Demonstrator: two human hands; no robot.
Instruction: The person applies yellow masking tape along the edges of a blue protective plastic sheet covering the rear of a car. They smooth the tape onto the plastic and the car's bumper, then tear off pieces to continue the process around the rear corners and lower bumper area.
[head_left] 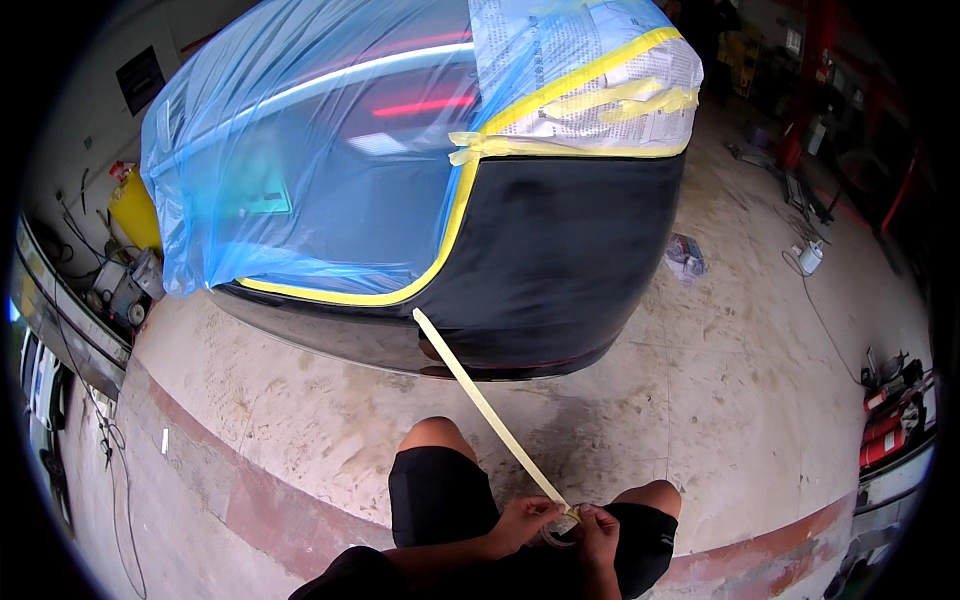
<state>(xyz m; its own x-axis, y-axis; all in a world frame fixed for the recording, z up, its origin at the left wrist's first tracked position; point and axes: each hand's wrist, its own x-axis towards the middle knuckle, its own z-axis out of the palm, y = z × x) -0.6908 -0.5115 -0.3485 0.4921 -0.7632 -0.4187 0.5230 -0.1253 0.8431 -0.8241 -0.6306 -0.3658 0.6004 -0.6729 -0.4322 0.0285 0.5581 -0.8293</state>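
Low in the view, near half past five, a roll (572, 516) of pale yellow tape shows against black shorts (440, 500). The left hand (522, 525) comes in from eight o'clock, its thumb and fingertips pinched together on the strip (490, 413) where it leaves the roll. The right hand (599, 537) sits just beside, toward three o'clock, its fingers clamped on the roll's rim. From there the strip runs toward eleven o'clock — straight, clear of the floor (740, 400) — and its far end meets the black panel (560, 250), just below the yellow edging (455, 220). Bent knees (437, 435) show at ten and two o'clock from the roll.

Blue film (320, 190) covers glass at ten o'clock, bordered by the edging; printed paper (560, 60) sits above the panel at one. Near three o'clock lie a clear bag (685, 258) and, farther out, a white bottle (810, 258) — red cylinders (883, 440) just before four.
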